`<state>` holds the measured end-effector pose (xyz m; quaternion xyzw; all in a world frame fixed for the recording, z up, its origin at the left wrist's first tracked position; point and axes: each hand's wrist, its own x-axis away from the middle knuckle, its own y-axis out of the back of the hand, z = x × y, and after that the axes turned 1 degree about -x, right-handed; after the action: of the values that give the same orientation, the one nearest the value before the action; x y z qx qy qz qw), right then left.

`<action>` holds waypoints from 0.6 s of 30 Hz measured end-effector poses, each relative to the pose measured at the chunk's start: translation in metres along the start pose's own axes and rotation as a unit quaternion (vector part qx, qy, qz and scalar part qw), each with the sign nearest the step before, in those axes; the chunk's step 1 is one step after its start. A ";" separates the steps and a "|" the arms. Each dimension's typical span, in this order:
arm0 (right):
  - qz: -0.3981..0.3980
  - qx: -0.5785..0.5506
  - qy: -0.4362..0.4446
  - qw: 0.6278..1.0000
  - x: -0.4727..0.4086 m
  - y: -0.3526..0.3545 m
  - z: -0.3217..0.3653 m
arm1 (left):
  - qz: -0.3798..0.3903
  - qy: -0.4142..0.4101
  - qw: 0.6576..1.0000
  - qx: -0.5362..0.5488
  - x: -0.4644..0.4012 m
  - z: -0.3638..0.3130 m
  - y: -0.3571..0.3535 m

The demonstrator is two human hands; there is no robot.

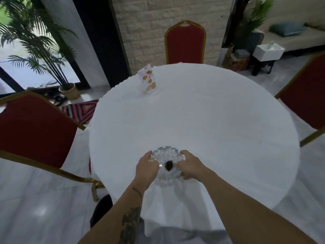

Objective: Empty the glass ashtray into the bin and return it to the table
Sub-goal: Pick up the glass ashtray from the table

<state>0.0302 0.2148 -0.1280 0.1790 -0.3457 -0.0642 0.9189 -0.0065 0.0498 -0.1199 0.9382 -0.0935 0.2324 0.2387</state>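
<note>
The glass ashtray (167, 167), low centre on the surface (202, 124), is clasped by both hands (146, 167); it should be lifted level so the dark debris (169, 165) is kept inside.

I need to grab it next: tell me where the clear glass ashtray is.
The clear glass ashtray sits at the near edge of the round white-clothed table, between the left hand and right hand.

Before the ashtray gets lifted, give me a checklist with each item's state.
1. Left hand on the glass ashtray rim: ok.
2. Right hand on the opposite rim: ok.
3. Dark debris sits in the middle of the bowl, not at the edge: ok.
4. Ashtray level on the white tablecloth: ok.
5. Menu card stands far from the ashtray: ok.
6. Bin location: cannot tell, none in view.
</note>
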 end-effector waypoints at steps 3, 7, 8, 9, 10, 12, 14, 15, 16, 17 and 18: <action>-0.002 -0.006 0.008 1.000 -0.001 -0.004 0.000 | 0.011 -0.007 1.000 -0.015 0.000 0.002 -0.003; -0.014 0.019 0.024 0.999 -0.001 -0.010 -0.002 | -0.013 -0.020 1.000 -0.013 -0.006 0.013 -0.006; -0.016 0.013 0.027 0.999 0.000 -0.012 -0.001 | -0.022 -0.024 0.999 -0.015 -0.005 0.016 -0.005; -0.017 0.000 0.029 0.999 0.001 -0.014 -0.001 | -0.029 -0.029 0.999 -0.012 -0.003 0.019 -0.004; -0.017 -0.018 0.032 0.999 0.004 -0.016 0.001 | -0.032 -0.034 0.999 -0.006 0.001 0.022 -0.002; -0.015 -0.041 0.046 0.998 0.012 -0.021 0.007 | -0.037 -0.043 0.998 0.009 0.006 0.027 0.005; -0.010 -0.047 0.063 0.997 0.022 -0.028 0.014 | -0.041 -0.050 0.998 0.028 0.012 0.028 0.016; -0.011 -0.049 0.071 0.996 0.027 -0.033 0.016 | -0.040 -0.053 0.997 0.037 0.016 0.027 0.024; -0.013 -0.049 0.080 0.996 0.032 -0.038 0.019 | -0.036 -0.058 0.997 0.046 0.019 0.026 0.032; -0.013 -0.047 0.090 0.995 0.037 -0.044 0.023 | -0.029 -0.063 0.996 0.054 0.023 0.025 0.041; -0.012 -0.044 0.101 0.994 0.042 -0.050 0.027 | -0.021 -0.066 0.996 0.058 0.027 0.025 0.052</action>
<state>0.0446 0.1506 -0.1018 0.1484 -0.2460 -0.0718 0.9551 0.0116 -0.0088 -0.1054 0.9657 -0.0754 0.1694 0.1819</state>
